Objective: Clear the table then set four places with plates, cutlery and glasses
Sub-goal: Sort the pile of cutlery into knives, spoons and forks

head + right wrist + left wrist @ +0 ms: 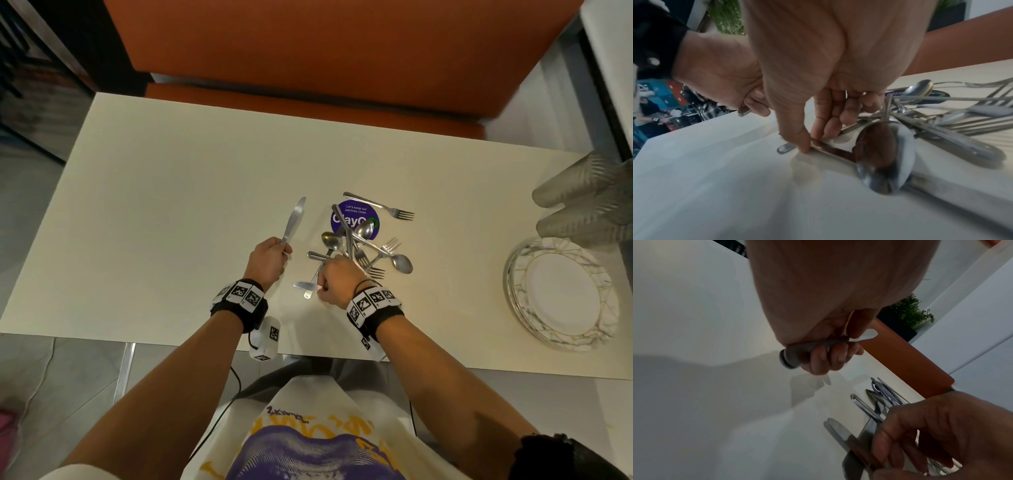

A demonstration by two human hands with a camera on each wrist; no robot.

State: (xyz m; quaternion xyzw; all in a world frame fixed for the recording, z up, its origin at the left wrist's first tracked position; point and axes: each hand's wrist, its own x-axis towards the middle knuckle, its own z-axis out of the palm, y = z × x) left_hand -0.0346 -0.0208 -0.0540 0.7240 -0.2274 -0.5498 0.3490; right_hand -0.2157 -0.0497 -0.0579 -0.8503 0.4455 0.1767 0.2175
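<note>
On the cream table [154, 212], bare toward its left edge, the left hand [265, 262] clenches a knife [294, 219], the right hand [337, 279] pinches a piece from the cutlery pile [363, 246], and stacked plates [561, 294] and cups [582, 202] crowd the right edge.

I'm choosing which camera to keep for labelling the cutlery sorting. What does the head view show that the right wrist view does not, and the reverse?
Only the head view shows the stack of plates and the glasses at the table's right end, the lone fork beyond the purple sticker, and the blade of the knife.

Only the right wrist view shows the right hand pinching a spoon by its handle, thumb against fingers.

Both show the left hand gripping the knife handle, the cutlery pile and the table.
</note>
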